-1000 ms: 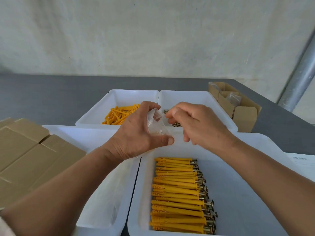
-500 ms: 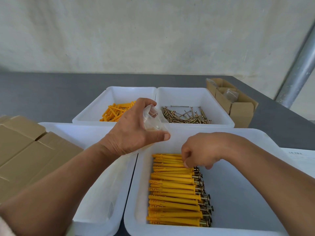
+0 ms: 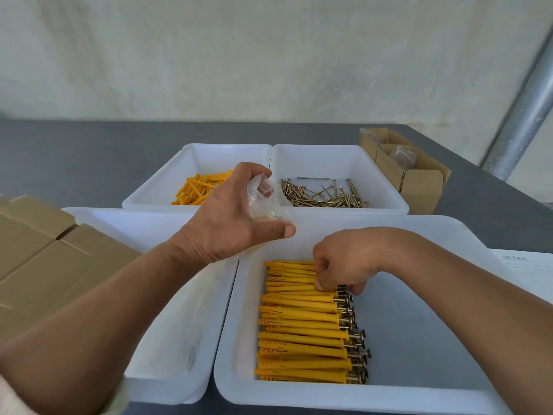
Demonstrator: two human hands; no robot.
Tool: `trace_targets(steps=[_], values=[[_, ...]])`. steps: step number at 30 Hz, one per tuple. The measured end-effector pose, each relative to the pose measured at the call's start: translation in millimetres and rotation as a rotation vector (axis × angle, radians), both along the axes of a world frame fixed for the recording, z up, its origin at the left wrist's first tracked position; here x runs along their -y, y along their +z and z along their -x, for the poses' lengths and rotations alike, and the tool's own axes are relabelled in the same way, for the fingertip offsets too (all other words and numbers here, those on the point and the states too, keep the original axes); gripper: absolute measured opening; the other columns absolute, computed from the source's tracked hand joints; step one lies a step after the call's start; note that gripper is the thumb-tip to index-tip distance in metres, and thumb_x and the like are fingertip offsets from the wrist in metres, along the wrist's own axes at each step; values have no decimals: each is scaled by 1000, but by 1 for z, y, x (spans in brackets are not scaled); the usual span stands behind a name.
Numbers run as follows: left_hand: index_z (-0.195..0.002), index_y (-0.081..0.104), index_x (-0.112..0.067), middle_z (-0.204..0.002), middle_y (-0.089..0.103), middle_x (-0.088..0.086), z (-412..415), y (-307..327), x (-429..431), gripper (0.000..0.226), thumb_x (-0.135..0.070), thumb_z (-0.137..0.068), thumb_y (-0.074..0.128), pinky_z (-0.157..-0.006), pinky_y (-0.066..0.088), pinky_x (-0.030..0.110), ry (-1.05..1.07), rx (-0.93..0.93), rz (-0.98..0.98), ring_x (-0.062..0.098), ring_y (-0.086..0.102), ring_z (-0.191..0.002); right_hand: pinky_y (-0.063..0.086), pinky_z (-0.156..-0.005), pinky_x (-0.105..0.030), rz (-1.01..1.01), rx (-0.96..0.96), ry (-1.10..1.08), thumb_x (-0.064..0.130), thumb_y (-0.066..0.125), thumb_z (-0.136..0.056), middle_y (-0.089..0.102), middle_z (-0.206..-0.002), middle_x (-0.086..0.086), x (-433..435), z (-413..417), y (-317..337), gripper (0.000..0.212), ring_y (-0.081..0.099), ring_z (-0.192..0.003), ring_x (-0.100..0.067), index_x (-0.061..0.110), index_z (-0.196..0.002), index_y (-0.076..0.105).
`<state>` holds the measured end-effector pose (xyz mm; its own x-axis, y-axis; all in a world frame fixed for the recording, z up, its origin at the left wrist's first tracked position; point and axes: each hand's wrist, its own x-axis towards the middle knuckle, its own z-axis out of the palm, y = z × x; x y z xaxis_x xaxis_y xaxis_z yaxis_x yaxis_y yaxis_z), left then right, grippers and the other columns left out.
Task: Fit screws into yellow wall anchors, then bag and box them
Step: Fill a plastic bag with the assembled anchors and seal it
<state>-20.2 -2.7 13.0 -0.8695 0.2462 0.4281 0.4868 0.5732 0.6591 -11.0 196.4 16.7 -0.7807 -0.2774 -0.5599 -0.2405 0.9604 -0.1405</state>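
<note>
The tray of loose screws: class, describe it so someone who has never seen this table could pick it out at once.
On the grey table stand four white trays, two near and two far. The tray of loose screws is the far right one, beside the small cardboard box. It alone holds bare metal screws.

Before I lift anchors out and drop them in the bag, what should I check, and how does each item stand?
1. Clear bag held: ok, the left hand grips it above the trays.
2. Bag mouth open: cannot tell, the film is see-through.
3. Right hand on the assembled anchors: ok, fingers pinch at the row's far end.
4. Screws seated: ok, heads show at the row's right ends.
5. Count pinched: cannot tell, the hand covers them.
6. Small cardboard box open: ok, at the table's far right.
</note>
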Motion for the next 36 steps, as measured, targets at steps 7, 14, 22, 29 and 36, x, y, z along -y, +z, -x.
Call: trace_targets(steps=[7,14,22,29,36], values=[[-124,46,-25,-106,58,-16,0,0,0,94,-67,-45,74,-91,46,25,-11,2,-11,10,57,-106,50,-57,-17,38,13,-30,35,58,-97,63,-114,-13,1,0,0,37,64,-73,-15,5,-118,59],[-124,46,-26,-106,58,-17,2,-1,0,87,-57,-50,81,-92,45,23,0,-2,5,10,57,-107,52,-59,-17,73,14,-27,32,61,-95,64,-112,-11,0,2,-1,36,62,-73,-13,6,-120,61],[-125,46,-25,-107,58,-16,1,0,1,94,-67,-46,74,-94,48,32,-10,-2,2,11,58,-107,52,-62,-20,87,27,-3,17,61,-94,66,-112,-13,1,4,-2,29,60,-73,-14,11,-122,63],[-125,46,-26,-107,57,-18,1,0,1,93,-68,-46,74,-95,48,33,-10,-7,12,11,58,-107,54,-62,-21,89,65,-38,11,59,-92,67,-112,-18,2,6,-5,29,61,-70,-16,2,-119,65],[-124,45,-27,-106,56,-19,1,0,1,92,-68,-46,73,-89,45,21,-11,-1,8,8,57,-107,51,-56,-21,61,-11,-59,30,58,-96,62,-86,-7,7,5,-10,34,63,-66,-17,3,-115,65]])
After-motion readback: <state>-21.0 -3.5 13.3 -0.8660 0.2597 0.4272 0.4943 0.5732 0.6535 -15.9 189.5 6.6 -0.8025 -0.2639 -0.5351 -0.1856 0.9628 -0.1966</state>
